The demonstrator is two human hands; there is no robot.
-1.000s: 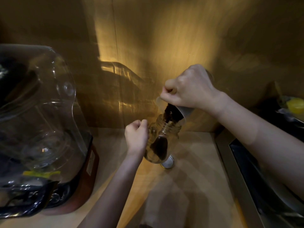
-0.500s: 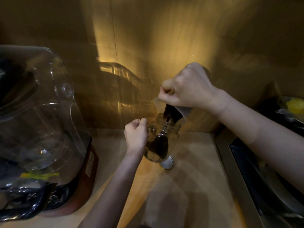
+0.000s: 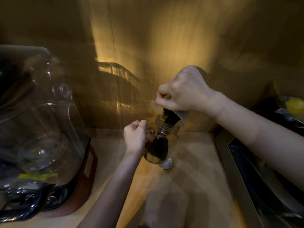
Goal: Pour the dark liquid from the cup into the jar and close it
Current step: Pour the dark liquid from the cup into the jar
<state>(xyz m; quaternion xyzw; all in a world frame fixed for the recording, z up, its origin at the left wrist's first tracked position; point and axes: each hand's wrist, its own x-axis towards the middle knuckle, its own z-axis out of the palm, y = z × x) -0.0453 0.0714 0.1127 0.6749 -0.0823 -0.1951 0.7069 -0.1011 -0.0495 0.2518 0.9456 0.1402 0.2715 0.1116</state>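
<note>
A clear glass jar [image 3: 171, 142] with a handle is tilted above the wooden counter, with dark liquid pooled in its lower part. My left hand [image 3: 134, 137] is closed around the jar's handle. My right hand [image 3: 184, 91] grips a translucent plastic cup [image 3: 180, 116], tipped steeply over the jar's mouth. Dark liquid [image 3: 169, 116] runs from the cup's rim into the jar. A round metal lid [image 3: 166, 164] lies flat on the counter just behind the jar's base.
A large clear plastic blender cover [image 3: 37, 116] on a red base [image 3: 85, 175] fills the left side. A metal sink edge [image 3: 233, 170] runs along the right, with a yellow object [image 3: 294, 106] in a dish at far right. A wooden wall stands behind.
The cup has tipped a little further and the dark liquid in the jar has risen. Both hands stay in nearly the same place.
</note>
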